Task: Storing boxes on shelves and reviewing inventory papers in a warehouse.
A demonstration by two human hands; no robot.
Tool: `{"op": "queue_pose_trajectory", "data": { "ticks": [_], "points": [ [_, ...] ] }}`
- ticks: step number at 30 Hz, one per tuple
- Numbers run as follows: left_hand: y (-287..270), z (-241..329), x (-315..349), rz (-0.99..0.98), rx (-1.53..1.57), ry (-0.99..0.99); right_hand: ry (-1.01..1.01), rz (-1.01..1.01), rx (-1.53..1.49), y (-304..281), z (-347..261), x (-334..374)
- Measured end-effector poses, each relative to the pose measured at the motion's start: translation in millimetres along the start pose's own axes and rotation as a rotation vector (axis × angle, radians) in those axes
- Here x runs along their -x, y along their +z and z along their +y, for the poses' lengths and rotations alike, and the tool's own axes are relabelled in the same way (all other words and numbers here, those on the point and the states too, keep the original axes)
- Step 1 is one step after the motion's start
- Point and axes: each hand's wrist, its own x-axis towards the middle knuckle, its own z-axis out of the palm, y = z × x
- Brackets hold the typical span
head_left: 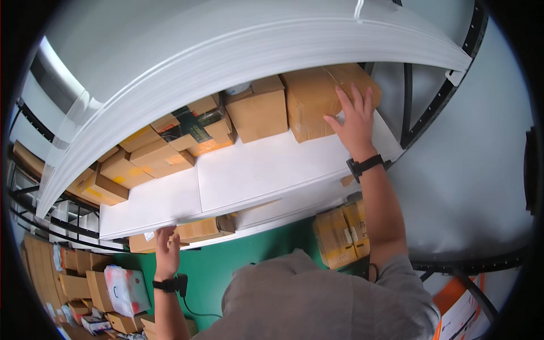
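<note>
Right hand (357,122) lies flat, fingers spread, against the front of the large taped cardboard box (320,99) at the right end of the white shelf (255,170); left hand (166,243) rests open on the shelf's front edge, gripping nothing. Bare shelf surface runs before the row of boxes, roughly eight. Two yellow-taped cartons (343,232) sit on the green floor (249,252).
</note>
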Motion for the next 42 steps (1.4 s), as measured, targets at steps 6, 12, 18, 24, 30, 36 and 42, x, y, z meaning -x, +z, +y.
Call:
{"op": "queue_pose_trajectory", "data": {
  "ticks": [6,12,18,24,30,36,42],
  "points": [
    [-22,-31,59,-0.006,0.047,-0.068,-0.017,0.05,-0.035,-7,-9,3],
    [-63,-102,139,0.068,0.085,-0.254,0.003,0.131,-0.372,-23,-79,104],
    [-95,-303,283,0.115,0.175,-0.565,-0.122,-0.248,-0.567,-33,-213,316],
    [-196,-424,500,0.24,-0.143,-0.93,-0.226,-1.536,-0.378,-7,-262,527],
    [-263,-373,638,0.177,-0.622,-1.215,-0.601,-2.005,-0.487,23,-228,581],
    [-120,-313,791,-0.436,-0.081,-1.19,-0.293,-2.139,-0.417,-13,-314,523],
    [-27,-139,757,-0.382,0.532,-1.111,-0.528,-2.346,-0.355,-22,-401,502]
  ]
}}
